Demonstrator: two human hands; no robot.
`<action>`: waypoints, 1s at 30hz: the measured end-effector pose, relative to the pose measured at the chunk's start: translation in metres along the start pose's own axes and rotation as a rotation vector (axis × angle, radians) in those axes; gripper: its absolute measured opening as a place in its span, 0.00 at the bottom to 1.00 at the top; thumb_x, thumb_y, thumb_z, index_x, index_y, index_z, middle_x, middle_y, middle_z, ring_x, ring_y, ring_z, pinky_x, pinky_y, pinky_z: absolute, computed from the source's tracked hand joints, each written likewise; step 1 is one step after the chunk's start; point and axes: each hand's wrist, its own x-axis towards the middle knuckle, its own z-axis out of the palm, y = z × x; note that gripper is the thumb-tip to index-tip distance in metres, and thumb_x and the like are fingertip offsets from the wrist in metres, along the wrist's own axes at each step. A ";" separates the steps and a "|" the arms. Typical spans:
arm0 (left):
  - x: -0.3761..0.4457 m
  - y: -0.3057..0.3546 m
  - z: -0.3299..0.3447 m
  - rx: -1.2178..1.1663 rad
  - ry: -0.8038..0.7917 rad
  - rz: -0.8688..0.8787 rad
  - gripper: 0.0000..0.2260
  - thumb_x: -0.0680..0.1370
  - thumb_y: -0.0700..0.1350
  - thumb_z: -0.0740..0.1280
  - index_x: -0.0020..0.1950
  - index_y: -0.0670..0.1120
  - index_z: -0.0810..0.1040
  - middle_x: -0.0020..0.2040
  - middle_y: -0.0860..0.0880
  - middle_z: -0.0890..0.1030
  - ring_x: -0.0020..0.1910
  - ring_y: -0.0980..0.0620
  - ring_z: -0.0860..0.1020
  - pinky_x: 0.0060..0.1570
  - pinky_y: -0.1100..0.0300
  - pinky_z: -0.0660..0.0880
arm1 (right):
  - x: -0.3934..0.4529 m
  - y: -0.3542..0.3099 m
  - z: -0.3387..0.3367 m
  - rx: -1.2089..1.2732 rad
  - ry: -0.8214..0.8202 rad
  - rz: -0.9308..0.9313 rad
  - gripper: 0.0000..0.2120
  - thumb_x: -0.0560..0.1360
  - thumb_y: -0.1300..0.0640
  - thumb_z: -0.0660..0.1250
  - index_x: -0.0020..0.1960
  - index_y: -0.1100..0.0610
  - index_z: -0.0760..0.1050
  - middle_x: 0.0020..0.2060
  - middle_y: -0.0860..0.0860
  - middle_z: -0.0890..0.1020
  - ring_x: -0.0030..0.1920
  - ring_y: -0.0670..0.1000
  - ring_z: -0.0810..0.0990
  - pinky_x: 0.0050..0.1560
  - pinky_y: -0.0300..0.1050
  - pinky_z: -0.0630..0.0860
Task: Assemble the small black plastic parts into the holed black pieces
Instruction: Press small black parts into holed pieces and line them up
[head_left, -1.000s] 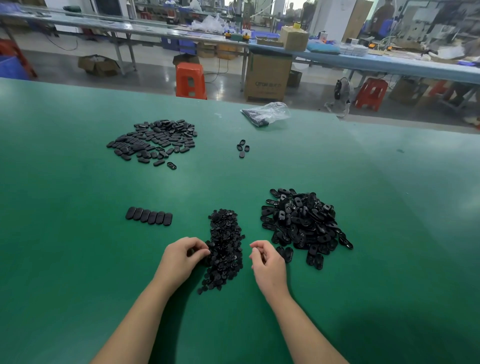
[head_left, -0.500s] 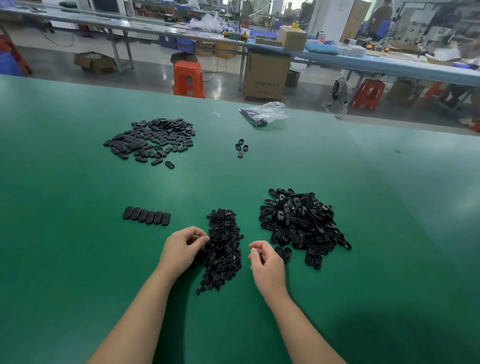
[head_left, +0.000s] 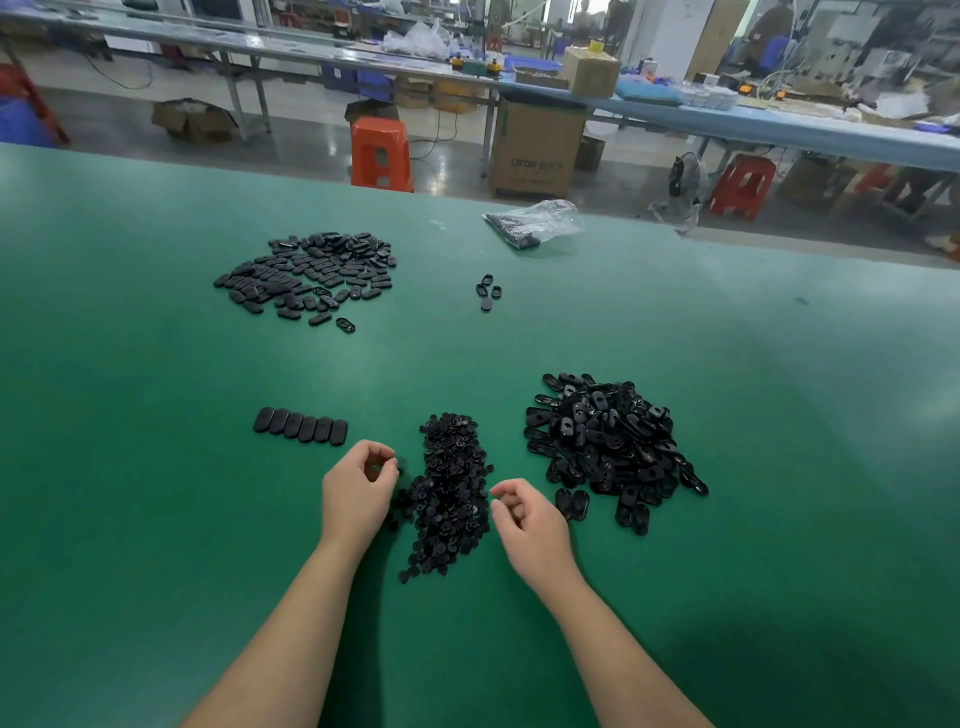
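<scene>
A long heap of small black plastic parts (head_left: 453, 483) lies on the green table (head_left: 156, 493) between my hands. To its right is a bigger pile of holed black pieces (head_left: 608, 441). My left hand (head_left: 356, 493) sits at the heap's left edge, its fingers curled and its fingertips pinching a small black part. My right hand (head_left: 532, 522) hovers at the heap's right edge with loosely curled fingers; nothing shows in it. A short row of black oval pieces (head_left: 301, 426) lies side by side to the left.
A spread pile of black oval pieces (head_left: 311, 275) lies at the far left and a few loose ones (head_left: 487, 291) at the far middle. A clear plastic bag (head_left: 535, 223) sits near the table's far edge. Stools, boxes and workbenches stand beyond.
My left hand has lifted slightly off the heap's edge with its fingertips pinched together. My right hand has barely moved. The piles are unchanged.
</scene>
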 end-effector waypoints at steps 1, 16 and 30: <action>0.000 0.000 0.000 -0.001 0.002 0.001 0.06 0.77 0.42 0.70 0.45 0.53 0.80 0.39 0.56 0.82 0.39 0.60 0.79 0.38 0.69 0.72 | 0.000 0.000 -0.002 -0.022 -0.017 -0.010 0.06 0.81 0.56 0.66 0.50 0.45 0.76 0.40 0.44 0.77 0.35 0.41 0.73 0.40 0.33 0.71; -0.001 -0.001 0.005 0.004 0.023 0.031 0.06 0.79 0.43 0.70 0.50 0.54 0.84 0.37 0.58 0.83 0.34 0.57 0.79 0.29 0.68 0.73 | 0.020 0.014 -0.075 -0.662 -0.058 0.251 0.24 0.79 0.40 0.66 0.70 0.49 0.69 0.60 0.48 0.74 0.47 0.49 0.80 0.46 0.47 0.79; 0.001 -0.005 0.005 0.054 0.021 0.050 0.06 0.78 0.43 0.69 0.51 0.50 0.85 0.40 0.56 0.82 0.36 0.60 0.77 0.35 0.67 0.70 | 0.020 -0.001 -0.057 -0.276 0.043 0.054 0.05 0.79 0.57 0.71 0.54 0.54 0.83 0.43 0.50 0.79 0.40 0.47 0.79 0.52 0.47 0.81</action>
